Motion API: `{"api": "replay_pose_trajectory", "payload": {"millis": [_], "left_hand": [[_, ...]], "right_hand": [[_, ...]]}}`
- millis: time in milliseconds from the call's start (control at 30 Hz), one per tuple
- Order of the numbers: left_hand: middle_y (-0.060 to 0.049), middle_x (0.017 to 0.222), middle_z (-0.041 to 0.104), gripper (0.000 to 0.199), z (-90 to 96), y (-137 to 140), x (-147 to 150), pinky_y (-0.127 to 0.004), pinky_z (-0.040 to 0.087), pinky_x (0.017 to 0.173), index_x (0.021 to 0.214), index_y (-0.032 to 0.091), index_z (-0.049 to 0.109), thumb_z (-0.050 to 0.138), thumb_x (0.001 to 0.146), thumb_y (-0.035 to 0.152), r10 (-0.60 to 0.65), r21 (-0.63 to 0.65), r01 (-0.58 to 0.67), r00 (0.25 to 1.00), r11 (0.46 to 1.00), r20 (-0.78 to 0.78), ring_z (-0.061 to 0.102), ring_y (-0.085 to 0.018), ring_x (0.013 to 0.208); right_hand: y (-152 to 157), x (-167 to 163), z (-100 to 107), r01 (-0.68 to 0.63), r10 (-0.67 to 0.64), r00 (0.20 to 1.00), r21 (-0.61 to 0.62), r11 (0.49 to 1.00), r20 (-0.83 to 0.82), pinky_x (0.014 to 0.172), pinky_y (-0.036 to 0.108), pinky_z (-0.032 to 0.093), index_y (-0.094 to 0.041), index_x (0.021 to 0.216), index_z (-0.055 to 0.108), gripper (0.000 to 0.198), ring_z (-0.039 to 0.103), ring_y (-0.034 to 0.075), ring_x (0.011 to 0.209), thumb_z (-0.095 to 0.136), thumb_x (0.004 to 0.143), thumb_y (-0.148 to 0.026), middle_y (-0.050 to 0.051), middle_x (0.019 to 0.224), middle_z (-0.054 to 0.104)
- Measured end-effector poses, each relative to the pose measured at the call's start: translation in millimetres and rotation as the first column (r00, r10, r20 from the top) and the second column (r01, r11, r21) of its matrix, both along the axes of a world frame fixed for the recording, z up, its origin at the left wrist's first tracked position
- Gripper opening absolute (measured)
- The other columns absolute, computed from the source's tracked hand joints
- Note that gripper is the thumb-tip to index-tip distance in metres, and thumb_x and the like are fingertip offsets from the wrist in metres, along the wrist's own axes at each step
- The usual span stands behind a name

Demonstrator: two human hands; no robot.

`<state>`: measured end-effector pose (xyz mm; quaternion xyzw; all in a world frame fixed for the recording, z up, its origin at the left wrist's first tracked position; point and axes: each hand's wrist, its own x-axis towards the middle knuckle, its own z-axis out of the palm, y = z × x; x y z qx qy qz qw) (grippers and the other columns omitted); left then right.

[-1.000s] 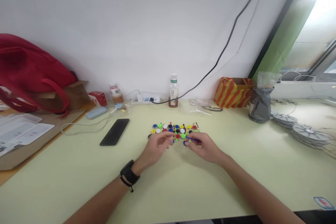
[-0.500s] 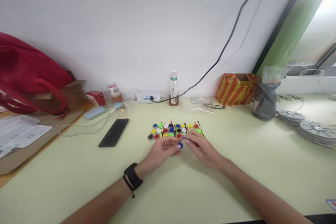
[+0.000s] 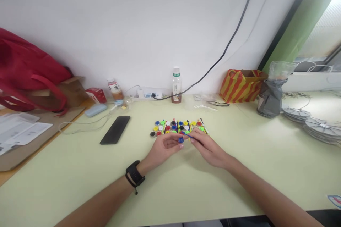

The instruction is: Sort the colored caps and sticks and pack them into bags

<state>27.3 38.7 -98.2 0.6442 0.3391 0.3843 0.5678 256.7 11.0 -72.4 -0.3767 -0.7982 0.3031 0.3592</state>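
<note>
My left hand (image 3: 164, 149) pinches a small blue round piece (image 3: 181, 140), like a cap or disc, between thumb and fingertips. In my right hand (image 3: 209, 149) the thumb and forefinger grip a thin blue strip (image 3: 187, 134), whose left end is at or just above the blue piece; contact cannot be made out. Just beyond both hands lie several small round pieces (image 3: 156, 128) in blue, yellow, white, red, green and black, arranged in groups. Thin coloured strips (image 3: 204, 126) lie between and beside these groups. My fingers cover part of the nearest row.
A black phone (image 3: 115, 130) lies left of the pieces. Along the wall stand a drink bottle (image 3: 176, 87), a power strip (image 3: 149, 94) and a striped bag (image 3: 241, 87). Stacked grey discs (image 3: 322, 129) are at the right; a red bag (image 3: 29, 67) is at the left.
The blue strip shows more plainly between my hands, and the blue round piece has turned in my left fingers. The whole view has shifted slightly.
</note>
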Motion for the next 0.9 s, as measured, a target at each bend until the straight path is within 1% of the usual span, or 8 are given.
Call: {"api": "replay_pose_trajectory", "payload": {"millis": [100,167,233,300,400,600,767,900], "left_hand": [[-0.01,0.111,0.077,0.037,-1.2,1,0,-0.038,0.06,0.096,0.114,0.02,0.073,0.084,0.08,0.031,0.01,0.003,-0.01,1.0,1.0,0.001,0.074,-0.023,0.1],[-0.01,0.112,0.076,0.04,-1.4,2,0,-0.038,0.06,0.095,0.115,0.021,0.072,0.085,0.079,0.031,0.028,0.004,-0.028,1.0,1.0,0.007,0.074,-0.023,0.098],[-0.011,0.117,0.075,0.04,-0.8,2,-1,-0.04,0.059,0.097,0.117,0.02,0.072,0.084,0.08,0.032,0.019,0.013,-0.019,1.0,1.0,0.007,0.074,-0.023,0.1],[-0.011,0.118,0.074,0.039,0.1,1,0,-0.041,0.059,0.097,0.116,0.019,0.072,0.083,0.082,0.033,-0.005,0.026,0.005,1.0,1.0,0.003,0.073,-0.024,0.102],[-0.011,0.114,0.074,0.035,0.2,1,0,-0.039,0.059,0.095,0.113,0.017,0.073,0.082,0.083,0.034,-0.021,0.057,0.022,0.999,0.998,-0.024,0.072,-0.025,0.104],[-0.008,0.103,0.076,0.025,-1.0,1,2,-0.032,0.059,0.085,0.104,0.017,0.075,0.078,0.087,0.036,0.009,0.113,-0.001,0.997,0.994,-0.073,0.072,-0.021,0.094],[-0.009,0.107,0.076,0.029,1.8,0,1,-0.034,0.057,0.091,0.109,0.017,0.075,0.08,0.086,0.035,-0.019,0.156,0.031,0.997,0.987,-0.073,0.071,-0.022,0.099],[-0.01,0.106,0.076,0.024,-0.5,1,1,-0.035,0.057,0.092,0.106,0.016,0.076,0.076,0.089,0.034,-0.003,0.186,0.019,0.996,0.982,-0.088,0.071,-0.022,0.1]], "right_hand": [[1,0,-6,-0.032,0.032,0.999,0.007,0.999,0.018,0.081,0.036,0.046,-0.026,0.117,0.067,0.034,0.051,0.022,0.089,0.034,0.107,-0.029,0.005,0.092,0.05],[0,-3,-8,-0.042,0.042,0.999,0.0,0.999,0.001,0.079,0.035,0.047,-0.028,0.131,0.063,0.037,0.052,0.021,0.088,0.035,0.107,-0.029,0.005,0.092,0.052],[-2,-5,-9,-0.042,0.041,0.998,-0.019,0.999,-0.045,0.074,0.033,0.047,-0.028,0.138,0.058,0.037,0.053,0.02,0.085,0.04,0.106,-0.031,0.006,0.093,0.055],[-3,-8,-9,-0.049,0.044,0.994,-0.047,0.998,-0.102,0.071,0.032,0.047,-0.026,0.135,0.058,0.033,0.054,0.019,0.081,0.045,0.105,-0.032,0.006,0.095,0.059],[-2,-9,-10,-0.058,0.045,0.987,-0.079,0.995,-0.154,0.07,0.03,0.048,-0.024,0.125,0.061,0.025,0.056,0.018,0.08,0.05,0.103,-0.031,0.004,0.093,0.061],[2,-8,-18,-0.052,0.037,0.989,-0.106,0.993,-0.142,0.069,0.029,0.048,-0.024,0.119,0.062,0.021,0.058,0.016,0.079,0.056,0.1,-0.027,0.003,0.093,0.065],[5,-9,-23,-0.051,0.038,0.985,-0.075,0.996,-0.167,0.069,0.028,0.047,-0.023,0.116,0.063,0.019,0.06,0.016,0.081,0.058,0.098,-0.024,0.003,0.097,0.067],[9,-7,-25,-0.015,0.008,0.989,-0.051,0.999,-0.146,0.068,0.028,0.047,-0.023,0.113,0.064,0.017,0.059,0.016,0.078,0.059,0.097,-0.025,0.003,0.094,0.066]]}}
